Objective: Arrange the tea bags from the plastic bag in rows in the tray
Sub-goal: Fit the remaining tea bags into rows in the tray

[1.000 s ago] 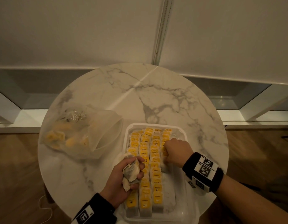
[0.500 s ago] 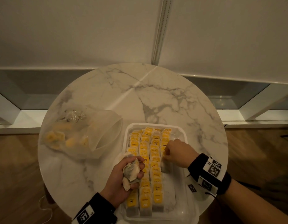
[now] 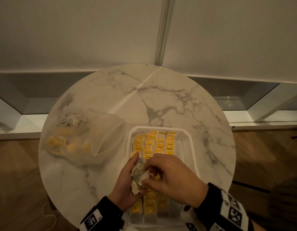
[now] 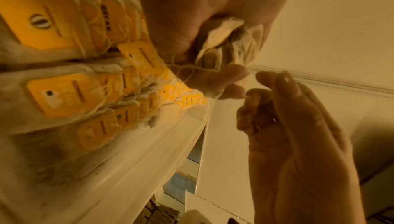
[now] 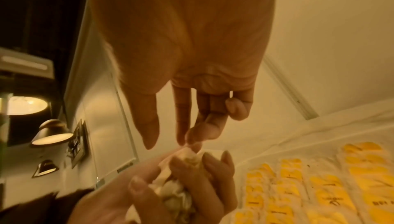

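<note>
Two bare hands are seen: the left hand (image 3: pixel 126 184) and the right hand (image 3: pixel 174 179), with no gloves and no rings visible. Behind the fingers, at each wrist, a black band (image 3: pixel 209 199) is worn. On each band, white square panels (image 3: pixel 231 214) printed with black block-pattern markers are fixed; small black lettering is seen beside the marker on the left wrist. The forearm behind the right band is left uncovered. Short, unpainted nails (image 5: pixel 136 183) are seen at the fingertips.
</note>
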{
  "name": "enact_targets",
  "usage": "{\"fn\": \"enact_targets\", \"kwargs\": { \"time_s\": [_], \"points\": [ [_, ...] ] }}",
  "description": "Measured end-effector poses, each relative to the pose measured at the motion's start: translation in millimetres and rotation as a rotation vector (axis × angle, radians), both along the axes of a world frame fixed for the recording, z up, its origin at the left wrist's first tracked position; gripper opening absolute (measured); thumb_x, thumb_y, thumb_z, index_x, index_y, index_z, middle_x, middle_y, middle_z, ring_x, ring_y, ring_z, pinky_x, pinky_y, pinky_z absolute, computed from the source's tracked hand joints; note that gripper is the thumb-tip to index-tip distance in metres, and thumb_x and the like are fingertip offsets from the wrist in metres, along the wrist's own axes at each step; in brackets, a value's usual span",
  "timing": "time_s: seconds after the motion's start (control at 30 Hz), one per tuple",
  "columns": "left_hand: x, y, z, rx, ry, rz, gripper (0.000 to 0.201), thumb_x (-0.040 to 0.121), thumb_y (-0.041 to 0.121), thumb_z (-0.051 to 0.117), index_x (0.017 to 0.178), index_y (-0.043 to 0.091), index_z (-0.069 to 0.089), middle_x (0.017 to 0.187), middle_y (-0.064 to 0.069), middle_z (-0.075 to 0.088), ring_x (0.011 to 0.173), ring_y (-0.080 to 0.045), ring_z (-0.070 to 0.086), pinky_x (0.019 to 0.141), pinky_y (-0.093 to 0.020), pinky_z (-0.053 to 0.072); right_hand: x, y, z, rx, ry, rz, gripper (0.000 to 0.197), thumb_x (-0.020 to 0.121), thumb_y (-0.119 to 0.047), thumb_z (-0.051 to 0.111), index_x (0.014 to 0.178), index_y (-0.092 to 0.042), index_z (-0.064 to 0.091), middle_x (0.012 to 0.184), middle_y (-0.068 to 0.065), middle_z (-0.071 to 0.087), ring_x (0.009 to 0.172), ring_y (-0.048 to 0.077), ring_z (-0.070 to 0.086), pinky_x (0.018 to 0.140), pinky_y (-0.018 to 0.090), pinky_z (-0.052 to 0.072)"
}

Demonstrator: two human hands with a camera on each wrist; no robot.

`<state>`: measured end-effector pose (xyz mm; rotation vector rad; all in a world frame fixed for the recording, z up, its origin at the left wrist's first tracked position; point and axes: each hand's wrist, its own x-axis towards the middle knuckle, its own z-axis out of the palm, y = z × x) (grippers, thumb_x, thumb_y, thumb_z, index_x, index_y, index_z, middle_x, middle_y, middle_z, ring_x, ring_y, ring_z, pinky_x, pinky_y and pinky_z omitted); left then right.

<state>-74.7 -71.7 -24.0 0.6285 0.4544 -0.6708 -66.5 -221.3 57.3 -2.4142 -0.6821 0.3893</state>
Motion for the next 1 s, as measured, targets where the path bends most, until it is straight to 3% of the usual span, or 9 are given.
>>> {"fn": "enact_targets", "kwargs": {
  "time_s": [0.07, 0.1, 0.2, 0.27, 0.33, 0.53, 0.73, 0.9, 1.0],
  "points": [
    [0, -1, -2, -0.013, 0.024, 0.045, 0.056, 0.078, 0.051, 0.076, 0.111, 0.006, 0.068, 0.111, -0.018, 0.054, 0.094, -0.026, 0.055, 0.078, -0.035, 0.042, -5, 5, -5, -0.126, -0.057, 0.016, 0.038, 0.083, -0.051, 0.064, 0.112, -0.026, 0.060, 0.099, -0.009, 0.052, 0.088, 0.010, 0.051, 0.081, 0.028, 0.038],
    [1, -2, -2, -0.011, 0.037, 0.050, 0.057, 0.078, 0.051, 0.077, 0.112, 0.006, 0.068, 0.113, -0.018, 0.053, 0.097, -0.027, 0.054, 0.081, -0.036, 0.042, -6, 6, -8, -0.172, -0.073, 0.017, 0.040, 0.083, -0.052, 0.063, 0.114, -0.026, 0.059, 0.103, -0.008, 0.051, 0.091, 0.012, 0.051, 0.082, 0.028, 0.034],
    [3, -6, -1, -0.003, 0.042, -0.040, 0.050, 0.079, 0.058, 0.067, 0.097, 0.011, 0.071, 0.085, -0.009, 0.059, 0.066, -0.020, 0.058, 0.050, -0.026, 0.040, -5, 6, -15, -0.201, -0.119, 0.001, 0.036, 0.086, -0.048, 0.057, 0.110, -0.023, 0.060, 0.102, -0.004, 0.050, 0.092, 0.018, 0.051, 0.080, 0.029, 0.029],
    [3, -7, 0, 0.001, 0.045, -0.062, 0.050, 0.085, 0.058, 0.057, 0.092, 0.010, 0.071, 0.076, -0.007, 0.059, 0.053, -0.017, 0.055, 0.040, -0.021, 0.033, -4, 4, -17, -0.203, -0.133, 0.004, 0.039, 0.085, -0.050, 0.045, 0.105, -0.022, 0.063, 0.097, -0.004, 0.051, 0.088, 0.019, 0.054, 0.078, 0.029, 0.030],
    [2, -6, 2, 0.008, 0.026, -0.062, 0.052, 0.089, 0.058, 0.053, 0.095, 0.010, 0.072, 0.078, -0.008, 0.059, 0.056, -0.017, 0.055, 0.040, -0.022, 0.033, -4, 0, -18, -0.171, -0.116, -0.007, 0.043, 0.085, -0.052, 0.038, 0.102, -0.024, 0.066, 0.095, -0.005, 0.053, 0.086, 0.017, 0.056, 0.077, 0.030, 0.036],
    [0, -7, 8, 0.072, -0.022, -0.085, 0.043, 0.089, 0.045, 0.051, 0.073, 0.011, 0.071, 0.061, -0.007, 0.056, 0.043, -0.016, 0.054, 0.033, -0.019, 0.029, 2, -9, -14, 0.052, -0.049, -0.134, 0.034, 0.091, -0.048, 0.045, 0.089, -0.025, 0.070, 0.084, -0.011, 0.055, 0.077, 0.008, 0.053, 0.072, 0.032, 0.047],
    [-1, -8, 10, 0.143, -0.079, -0.090, 0.023, 0.082, 0.026, 0.051, 0.086, 0.007, 0.064, 0.061, -0.013, 0.054, 0.045, -0.017, 0.052, 0.030, -0.018, 0.030, 10, -22, -11, 0.222, 0.053, -0.254, 0.019, 0.095, -0.028, 0.059, 0.081, -0.018, 0.068, 0.075, -0.008, 0.064, 0.072, 0.009, 0.059, 0.067, 0.024, 0.048],
    [-2, -5, 8, 0.171, -0.198, -0.058, 0.032, 0.088, 0.036, 0.061, 0.098, 0.006, 0.062, 0.060, -0.016, 0.052, 0.040, -0.017, 0.048, 0.031, -0.019, 0.032, 16, -33, -9, 0.219, 0.201, -0.256, 0.021, 0.097, -0.021, 0.057, 0.083, -0.011, 0.068, 0.073, 0.000, 0.068, 0.064, 0.012, 0.065, 0.067, 0.035, 0.054],
    [-3, -4, 8, 0.256, -0.326, -0.100, 0.044, 0.074, 0.042, 0.075, 0.098, 0.006, 0.063, 0.059, -0.015, 0.052, 0.040, -0.015, 0.048, 0.033, -0.018, 0.033, 15, -36, -7, 0.256, 0.251, -0.262, 0.022, 0.098, -0.020, 0.057, 0.083, -0.009, 0.069, 0.070, 0.005, 0.068, 0.061, 0.017, 0.065, 0.067, 0.036, 0.055]
  ]
}}
